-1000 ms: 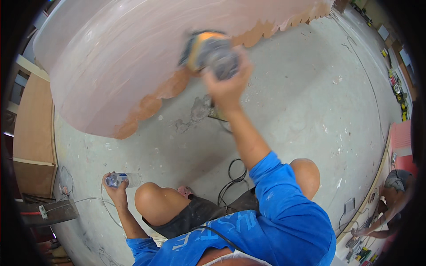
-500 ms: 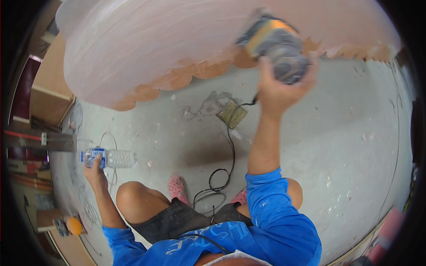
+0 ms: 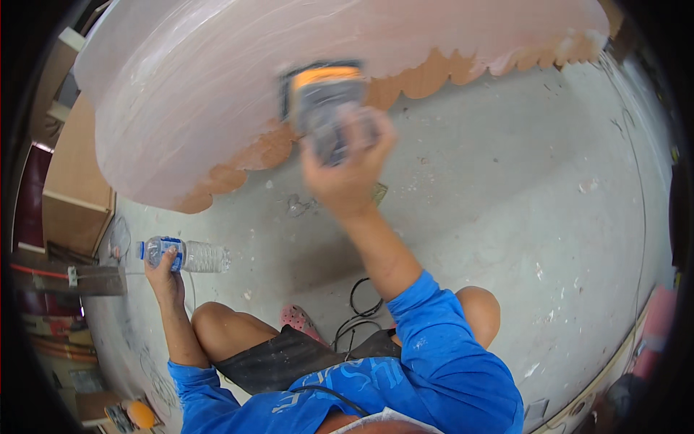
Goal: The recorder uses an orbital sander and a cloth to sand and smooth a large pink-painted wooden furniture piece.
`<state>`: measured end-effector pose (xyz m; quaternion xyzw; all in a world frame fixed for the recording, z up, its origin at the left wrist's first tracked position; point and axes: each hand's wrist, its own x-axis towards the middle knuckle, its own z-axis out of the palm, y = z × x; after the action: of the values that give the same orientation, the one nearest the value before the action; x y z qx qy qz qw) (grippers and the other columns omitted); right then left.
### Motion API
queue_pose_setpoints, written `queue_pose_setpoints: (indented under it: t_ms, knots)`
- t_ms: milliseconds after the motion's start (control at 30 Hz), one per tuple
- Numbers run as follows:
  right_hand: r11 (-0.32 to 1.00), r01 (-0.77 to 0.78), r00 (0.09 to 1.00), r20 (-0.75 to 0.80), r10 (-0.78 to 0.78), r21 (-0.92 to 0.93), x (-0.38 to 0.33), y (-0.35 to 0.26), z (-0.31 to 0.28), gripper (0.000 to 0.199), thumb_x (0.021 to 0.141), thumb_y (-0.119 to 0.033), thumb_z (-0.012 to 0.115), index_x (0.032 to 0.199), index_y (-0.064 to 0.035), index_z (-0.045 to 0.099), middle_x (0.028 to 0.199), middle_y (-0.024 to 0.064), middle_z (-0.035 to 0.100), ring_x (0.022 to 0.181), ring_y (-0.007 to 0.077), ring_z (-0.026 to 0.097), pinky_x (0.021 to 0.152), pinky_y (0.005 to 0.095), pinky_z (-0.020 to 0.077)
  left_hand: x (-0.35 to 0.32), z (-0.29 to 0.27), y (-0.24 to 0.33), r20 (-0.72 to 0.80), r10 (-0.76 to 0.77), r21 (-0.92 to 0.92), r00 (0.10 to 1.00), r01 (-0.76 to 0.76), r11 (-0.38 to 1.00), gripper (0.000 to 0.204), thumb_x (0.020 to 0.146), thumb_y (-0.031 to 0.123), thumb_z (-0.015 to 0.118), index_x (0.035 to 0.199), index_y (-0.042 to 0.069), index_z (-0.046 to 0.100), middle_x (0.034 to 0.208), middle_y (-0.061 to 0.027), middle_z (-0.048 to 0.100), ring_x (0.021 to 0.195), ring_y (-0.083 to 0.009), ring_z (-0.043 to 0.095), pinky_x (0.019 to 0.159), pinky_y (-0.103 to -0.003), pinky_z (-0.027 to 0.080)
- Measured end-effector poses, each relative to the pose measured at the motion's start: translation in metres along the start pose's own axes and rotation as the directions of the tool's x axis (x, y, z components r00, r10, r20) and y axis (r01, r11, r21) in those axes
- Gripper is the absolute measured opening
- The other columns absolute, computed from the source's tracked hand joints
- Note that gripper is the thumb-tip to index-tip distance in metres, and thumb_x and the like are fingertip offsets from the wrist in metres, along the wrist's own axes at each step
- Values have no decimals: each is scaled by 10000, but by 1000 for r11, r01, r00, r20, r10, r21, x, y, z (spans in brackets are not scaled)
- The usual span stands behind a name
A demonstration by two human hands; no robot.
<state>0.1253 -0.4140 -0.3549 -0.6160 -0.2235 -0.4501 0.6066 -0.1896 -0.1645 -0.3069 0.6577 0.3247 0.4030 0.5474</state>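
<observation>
My right hand is wrapped round the rear of a dark power sander with an orange band, both smeared by motion. The sander's pad lies against a large board coated pinkish white, close to its scalloped brown lower edge. Off to the left, my left hand grips a clear plastic bottle with a blue cap and blue label. The bottle lies sideways, held above the floor with its cap toward the left. What is inside it is hard to make out.
A black cord loops on the grey floor between my feet, near a pink clog. Wooden cabinet pieces stand at the left. Another tool with an orange part sits at the lower left.
My right hand has swept the sander leftward along the board's lower edge. My left hand still holds the bottle in nearly the same place.
</observation>
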Motion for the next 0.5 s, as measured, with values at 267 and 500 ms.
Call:
queue_pose_setpoints:
  t_ms: [267, 500]
  knots:
    - [988, 140, 989, 53, -136, -73, 14, 18, -10, 804, 643, -45, 817, 1375, -150, 502, 1279, 202, 470, 1146, 376, 517, 937, 450, 485, -7, 7, -18, 124, -85, 110, 989, 72, 991, 633, 699, -1, 804, 1272, -5, 538, 1073, -60, 617, 982, -194, 622, 896, -330, 504]
    - [930, -367, 920, -154, 362, -9, 117, 76, -54, 862, 671, -39, 862, 1398, 8, 401, 1263, 158, 522, 1132, 260, 585, 954, 371, 511, -15, -8, -1, 182, -33, -4, 983, 34, 999, 574, 695, 9, 785, 1223, -3, 561, 1112, -88, 622, 1044, -222, 631, 954, -361, 489]
